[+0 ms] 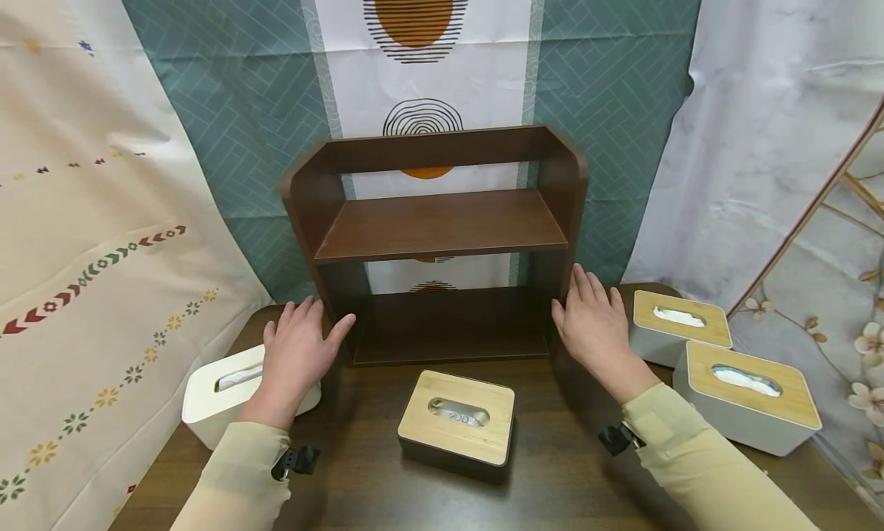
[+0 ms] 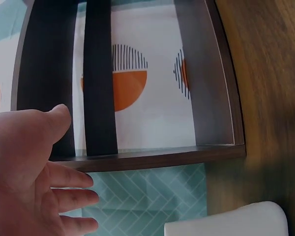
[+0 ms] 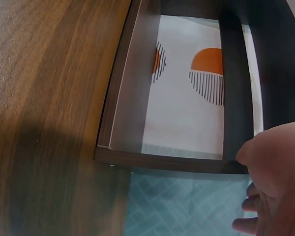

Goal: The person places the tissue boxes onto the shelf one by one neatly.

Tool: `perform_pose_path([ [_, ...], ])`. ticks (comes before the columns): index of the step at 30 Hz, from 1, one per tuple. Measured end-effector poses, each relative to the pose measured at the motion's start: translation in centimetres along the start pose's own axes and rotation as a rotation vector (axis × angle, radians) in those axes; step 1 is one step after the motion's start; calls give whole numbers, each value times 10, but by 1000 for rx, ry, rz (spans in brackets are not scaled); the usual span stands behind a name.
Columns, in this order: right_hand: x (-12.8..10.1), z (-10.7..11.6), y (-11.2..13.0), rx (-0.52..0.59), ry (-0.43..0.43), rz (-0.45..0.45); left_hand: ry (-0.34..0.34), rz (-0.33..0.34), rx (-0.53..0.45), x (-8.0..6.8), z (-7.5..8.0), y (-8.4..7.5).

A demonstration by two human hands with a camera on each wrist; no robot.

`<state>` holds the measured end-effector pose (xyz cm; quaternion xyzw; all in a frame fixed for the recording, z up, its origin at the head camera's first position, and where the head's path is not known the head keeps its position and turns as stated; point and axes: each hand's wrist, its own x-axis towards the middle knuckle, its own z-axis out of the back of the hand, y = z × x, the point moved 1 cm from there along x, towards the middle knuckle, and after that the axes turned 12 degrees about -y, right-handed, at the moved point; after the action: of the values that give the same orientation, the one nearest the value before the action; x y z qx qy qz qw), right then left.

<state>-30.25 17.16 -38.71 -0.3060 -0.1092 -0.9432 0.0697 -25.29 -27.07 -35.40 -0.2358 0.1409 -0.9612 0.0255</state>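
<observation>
A: We start nearest. Both sleeves come in over the dark wooden bench (image 1: 552,469), and between our wrists lies a dark tissue box with a bamboo lid (image 1: 457,422), well short of either hand.

B: Left hand (image 1: 295,354): fingers straight and loosely spread, thumb out toward the shelf's lower left corner. The head view suggests the thumb tip is at the wood, but we cannot tell whether it actually touches; the left wrist view shows a narrow gap by the thumb.

A: Under and just outside that hand sits a white tissue box (image 1: 221,397), partly covered by it.

B: Right hand (image 1: 595,328): flat, fingers straight and close together, lying along the shelf's right side panel at the bottom. It seems to be against the panel; the right wrist view shows only thumb and fingertips near the edge.

A: Neither hand curls round anything.

B: Between the hands, just beyond the fingertips, stands the brown two-tier shelf (image 1: 442,224), upright on the bench, open at the back, both tiers bare.

A: Outside the right hand, two white boxes with bamboo lids: one just beside it (image 1: 680,324), one nearer us and further out (image 1: 749,393).

B: Farthest: the hanging backdrop (image 1: 421,55), teal herringbone with a white strip of orange and striped circles, seen through the shelf.
</observation>
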Motion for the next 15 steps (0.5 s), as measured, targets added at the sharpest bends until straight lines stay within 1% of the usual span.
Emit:
perform_pose_path([
  [6,0,1,-4,-3,-3,-4,-4,-3,1,0,-1,-6],
  [15,2,5,-8,-20,29,-8,-7,-9,-2,0,-3,-13],
])
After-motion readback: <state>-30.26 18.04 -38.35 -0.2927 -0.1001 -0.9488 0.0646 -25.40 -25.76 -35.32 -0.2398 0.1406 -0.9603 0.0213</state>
